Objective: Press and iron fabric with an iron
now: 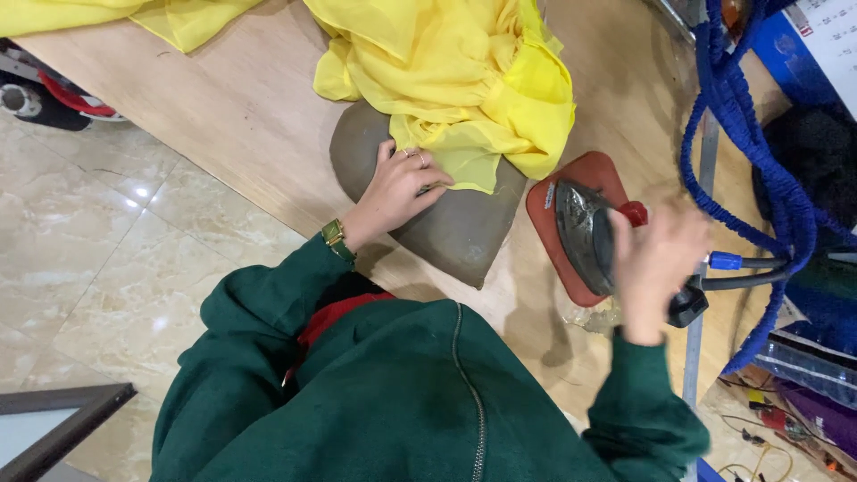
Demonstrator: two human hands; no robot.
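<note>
Head view: left hand lies flat with fingers spread, pressing the edge of thin, sheer yellow fabric onto a grey rounded pressing pad that tapers toward the person. The fabric is crumpled in soft folds, piled over the pad's far end. Right hand, motion-blurred, is closed around the handle of a dark metal iron; the iron sits on a red-brown rounded mat, just right of the pad, its long axis running away from the person, its tip at the far end. Smooth plywood surface. Braided blue hose loops at right, grey cords joining the iron's near end. White printed sheet on blue in the top right corner. Polished marble floor at left
</note>
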